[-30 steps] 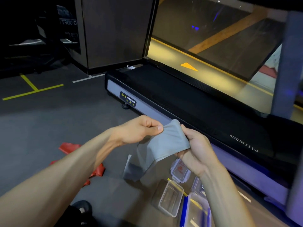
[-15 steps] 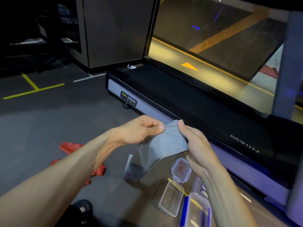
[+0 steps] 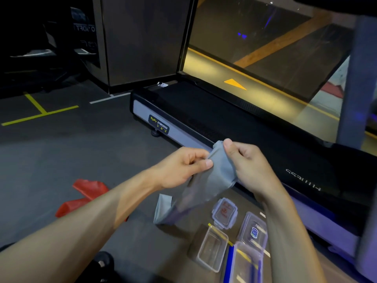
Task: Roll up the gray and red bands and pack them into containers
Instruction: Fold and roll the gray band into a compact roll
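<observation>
Scene: A person on a gym floor [image 3: 61, 160] works a gray band [image 3: 216, 176] with both hands, beside a treadmill [image 3: 234, 127].
Left hand: The left hand [image 3: 179, 168] pinches the band's upper end, thumb pressed against curled fingers [image 3: 195, 158], cloth caught between them.
Right hand: The right hand [image 3: 248, 162] grips the same end from the other side, thumb on top and fingers curled round the bunched cloth.
Gray band: Held in the air between the two hands, it hangs down and to the left; its lower end [image 3: 163, 209] appears to reach the floor, folded over on itself.
Red band: The red band [image 3: 85, 195] lies loose on the floor to the left, partly hidden behind the left forearm and well apart from the hands.
Containers: A clear open container [image 3: 212, 248] sits on the floor below the hands, with a second, blue-edged container [image 3: 246, 262] just beside it; two lids [image 3: 224, 211] lie nearby.
Step in hand: By the look of it, the roll of the gray band is only starting; the top end is gathered, but most of its length hangs unrolled.
Next move: The hands would need to turn the gathered end over itself, feeding the hanging length in tightly and evenly, so the roll ends small enough for a container.
Remaining: Nothing is packed yet, and the red band is untouched.
</observation>
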`<action>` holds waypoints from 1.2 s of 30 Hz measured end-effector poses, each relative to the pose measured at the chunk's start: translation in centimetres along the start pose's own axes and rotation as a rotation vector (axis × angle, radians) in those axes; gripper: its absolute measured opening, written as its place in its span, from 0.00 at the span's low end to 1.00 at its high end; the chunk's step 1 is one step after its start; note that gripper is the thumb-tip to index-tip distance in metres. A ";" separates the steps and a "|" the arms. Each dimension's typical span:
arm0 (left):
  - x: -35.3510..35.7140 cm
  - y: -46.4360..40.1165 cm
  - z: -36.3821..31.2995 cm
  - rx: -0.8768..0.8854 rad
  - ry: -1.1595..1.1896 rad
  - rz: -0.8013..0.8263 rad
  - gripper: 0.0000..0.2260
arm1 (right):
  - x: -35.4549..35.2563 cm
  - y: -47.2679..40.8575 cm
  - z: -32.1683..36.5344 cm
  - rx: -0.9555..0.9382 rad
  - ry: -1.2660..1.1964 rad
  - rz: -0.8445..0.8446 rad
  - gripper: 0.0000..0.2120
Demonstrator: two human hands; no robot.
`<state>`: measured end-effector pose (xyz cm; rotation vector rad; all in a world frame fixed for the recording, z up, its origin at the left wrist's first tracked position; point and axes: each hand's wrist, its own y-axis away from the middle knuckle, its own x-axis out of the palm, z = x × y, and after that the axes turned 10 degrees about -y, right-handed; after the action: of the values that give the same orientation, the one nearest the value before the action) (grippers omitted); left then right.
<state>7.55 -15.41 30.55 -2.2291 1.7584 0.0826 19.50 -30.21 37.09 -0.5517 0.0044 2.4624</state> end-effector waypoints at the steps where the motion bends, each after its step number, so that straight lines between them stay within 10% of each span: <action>1: 0.1 -0.1 0.0 0.002 0.005 -0.004 0.15 | -0.2 -0.1 0.2 -0.006 0.014 0.024 0.38; 8: 0.2 -0.5 -0.1 0.026 -0.026 -0.041 0.05 | -1.5 -0.9 1.3 -0.163 0.252 0.080 0.19; 22: -0.4 -0.3 -0.3 -0.005 0.017 -0.039 0.06 | -0.9 -0.8 0.6 -0.136 0.138 -0.034 0.10; 36: -1.3 -0.5 -0.3 0.007 -0.020 -0.009 0.19 | 0.0 -0.9 -0.4 -0.002 0.171 0.007 0.24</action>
<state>7.71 -14.17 31.26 -2.2235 1.7347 0.0962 20.16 -29.53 36.82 -0.7624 0.0733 2.4146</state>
